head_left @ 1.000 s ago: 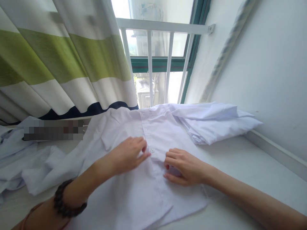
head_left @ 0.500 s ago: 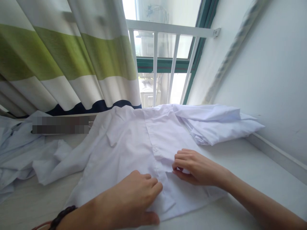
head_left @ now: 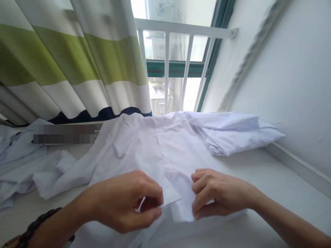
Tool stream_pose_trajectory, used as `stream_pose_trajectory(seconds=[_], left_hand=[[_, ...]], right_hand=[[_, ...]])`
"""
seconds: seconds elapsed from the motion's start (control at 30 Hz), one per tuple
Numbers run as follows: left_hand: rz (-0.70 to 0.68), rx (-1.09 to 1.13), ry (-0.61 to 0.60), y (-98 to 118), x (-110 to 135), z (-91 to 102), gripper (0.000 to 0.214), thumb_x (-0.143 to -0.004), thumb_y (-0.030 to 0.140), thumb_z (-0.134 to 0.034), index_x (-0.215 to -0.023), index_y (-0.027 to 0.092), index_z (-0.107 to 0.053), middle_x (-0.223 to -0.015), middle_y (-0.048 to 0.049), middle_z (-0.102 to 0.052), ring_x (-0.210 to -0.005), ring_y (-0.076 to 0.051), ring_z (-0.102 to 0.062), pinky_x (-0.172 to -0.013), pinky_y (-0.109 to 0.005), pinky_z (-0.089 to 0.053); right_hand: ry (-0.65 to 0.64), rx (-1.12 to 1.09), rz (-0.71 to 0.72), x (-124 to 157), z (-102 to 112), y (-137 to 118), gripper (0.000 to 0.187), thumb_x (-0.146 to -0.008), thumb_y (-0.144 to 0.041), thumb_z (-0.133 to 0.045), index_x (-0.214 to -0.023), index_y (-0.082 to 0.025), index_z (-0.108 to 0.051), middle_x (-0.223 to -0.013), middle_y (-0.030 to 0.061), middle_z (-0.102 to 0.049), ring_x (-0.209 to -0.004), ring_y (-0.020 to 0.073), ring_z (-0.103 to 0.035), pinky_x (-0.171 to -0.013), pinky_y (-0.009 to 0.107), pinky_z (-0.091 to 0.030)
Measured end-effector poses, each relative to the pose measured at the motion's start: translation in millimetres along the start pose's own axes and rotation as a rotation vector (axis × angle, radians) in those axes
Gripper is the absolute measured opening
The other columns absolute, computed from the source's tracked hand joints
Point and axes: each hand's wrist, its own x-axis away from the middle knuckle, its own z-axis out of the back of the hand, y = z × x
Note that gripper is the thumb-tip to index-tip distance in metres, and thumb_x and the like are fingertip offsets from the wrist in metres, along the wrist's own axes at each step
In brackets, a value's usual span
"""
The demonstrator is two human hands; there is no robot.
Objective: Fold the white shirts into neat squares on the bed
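A white button-up shirt (head_left: 137, 144) lies spread with its collar end toward the window and its button strip running down the middle. My left hand (head_left: 129, 199) pinches the edge of one front panel near the hem, lifting that corner a little. Across from it, my right hand (head_left: 219, 193) is closed on the edge of the other front panel. Between the hands the two panel edges show, with the left one lying over the right. One sleeve stretches out to the left; a dark braided bracelet (head_left: 38, 224) circles my left wrist.
More crumpled white cloth (head_left: 15, 165) lies at the far left. Folded white fabric (head_left: 235, 134) rests at the back right by the wall. A striped curtain (head_left: 77, 62), white railing (head_left: 181, 27) and window stand behind. A blurred dark object (head_left: 63, 134) sits at back left.
My left hand has risen and now pinches the shirt's front edge, lifting its corner. My right hand has moved down toward the hem and closed on the other panel's edge.
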Motion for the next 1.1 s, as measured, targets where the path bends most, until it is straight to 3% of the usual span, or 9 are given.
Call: stream_pose_trajectory(seconds=[0.13,0.23,0.43,0.57,0.73,0.8,0.87,1.0,1.1], left_hand=[[0.019,-0.033,-0.077,-0.9,-7.7,-16.6,0.005,-0.074,0.015,-0.061,-0.073,0.018,-0.057,-0.064,0.0053,-0.061,-0.053,-0.007,-0.053,-0.054,-0.016,-0.039],[0.074,-0.171,-0.087,0.5,-11.8,-25.1,0.012,-0.073,0.014,-0.061,-0.067,0.019,-0.051,-0.059,0.0057,-0.059,-0.049,-0.009,-0.05,-0.048,-0.02,-0.034],[0.009,-0.171,0.125,1.6,-10.7,-28.9,0.01,-0.084,0.019,-0.053,-0.075,0.02,-0.051,-0.059,0.0063,-0.06,-0.05,-0.009,-0.052,-0.053,-0.021,-0.036],[-0.116,-0.149,0.147,0.1,-11.0,-35.9,0.011,-0.083,0.016,-0.054,-0.076,0.02,-0.048,-0.06,0.006,-0.06,-0.05,-0.009,-0.052,-0.052,-0.022,-0.036],[-0.277,-0.105,0.392,7.1,-6.5,-31.2,0.009,-0.083,0.014,-0.048,-0.08,0.021,-0.043,-0.058,0.0039,-0.056,-0.049,-0.01,-0.05,-0.053,-0.024,-0.038],[-0.301,-0.079,0.419,9.5,-4.3,-28.5,0.009,-0.08,0.014,-0.048,-0.08,0.021,-0.044,-0.058,0.0035,-0.056,-0.049,-0.011,-0.051,-0.053,-0.025,-0.038],[-0.277,-0.059,0.346,8.8,-3.9,-29.3,0.008,-0.078,0.014,-0.05,-0.08,0.021,-0.046,-0.06,0.0032,-0.059,-0.05,-0.011,-0.054,-0.053,-0.025,-0.038],[-0.084,-0.132,0.014,-0.9,-9.3,-37.9,0.01,-0.075,0.021,-0.061,-0.072,0.02,-0.052,-0.06,0.0038,-0.064,-0.053,-0.012,-0.058,-0.053,-0.024,-0.038],[0.022,-0.238,-0.098,-8.4,-14.1,-41.7,0.021,-0.075,0.033,-0.067,-0.066,0.02,-0.053,-0.056,0.0027,-0.062,-0.051,-0.015,-0.057,-0.048,-0.025,-0.033]], right_hand=[[-0.164,-0.152,0.013,-0.4,-15.1,10.5,0.023,-0.087,-0.038,-0.061,-0.082,-0.018,-0.072,-0.061,-0.0028,-0.057,-0.058,0.0087,-0.047,-0.067,0.022,-0.039],[-0.14,-0.098,-0.118,-0.7,-20.3,14.7,0.026,-0.078,-0.043,-0.07,-0.085,-0.018,-0.068,-0.066,-0.0029,-0.058,-0.061,0.0104,-0.05,-0.067,0.023,-0.04],[-0.194,-0.139,-0.105,1.0,-17.9,12.4,0.004,-0.079,-0.022,-0.065,-0.081,-0.019,-0.066,-0.063,-0.0056,-0.056,-0.057,0.0072,-0.048,-0.065,0.02,-0.038],[-0.21,-0.249,-0.074,3.7,-19.2,16.3,0.015,-0.082,-0.033,-0.067,-0.078,-0.018,-0.068,-0.059,-0.0056,-0.052,-0.055,0.0066,-0.048,-0.063,0.019,-0.038],[-0.244,-0.341,-0.019,3.9,-18.6,14.4,0.026,-0.082,-0.041,-0.067,-0.075,-0.016,-0.068,-0.057,-0.0055,-0.047,-0.055,0.0067,-0.045,-0.061,0.019,-0.038],[-0.231,-0.321,-0.047,2.2,-15.7,10.8,0.028,-0.081,-0.042,-0.067,-0.075,-0.015,-0.067,-0.061,-0.0047,-0.047,-0.056,0.007,-0.045,-0.06,0.018,-0.038],[-0.202,-0.278,-0.104,0.2,-12.0,7.1,0.026,-0.082,-0.041,-0.066,-0.078,-0.015,-0.066,-0.067,-0.0032,-0.051,-0.058,0.0072,-0.046,-0.059,0.018,-0.039],[-0.095,-0.083,-0.226,-1.9,-7.4,4.5,0.017,-0.087,-0.032,-0.058,-0.084,-0.017,-0.064,-0.073,-0.0011,-0.056,-0.065,0.0097,-0.05,-0.066,0.021,-0.04],[-0.068,0.012,-0.249,-1.6,-10.6,7.7,0.019,-0.086,-0.036,-0.059,-0.085,-0.018,-0.063,-0.073,-0.0009,-0.057,-0.067,0.0113,-0.05,-0.068,0.023,-0.039]])
